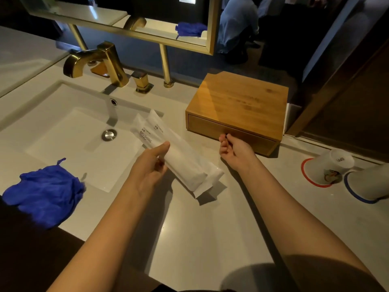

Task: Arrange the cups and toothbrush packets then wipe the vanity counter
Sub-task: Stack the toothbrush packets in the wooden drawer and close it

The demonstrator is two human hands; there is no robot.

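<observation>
Left hand (147,165) grasps packets (181,157); right hand's (233,148) grip unclear; cups (328,167) wait at three o'clock; cloth (44,192) untouched at eight.

The pale grey stone surface (189,228) lies bare across the front and middle. Two white toothbrush packets (183,157), held in the left hand (147,167), slant across the space beside the white rectangular sink (63,140). A square bamboo box (242,102) blocks the back right. Two upturned white cups, red-rimmed (328,169) and blue-rimmed (370,184), crowd the right edge. A crumpled blue cloth (46,192) covers the near left corner, and an angular gold faucet (99,62) stands behind the sink.
</observation>
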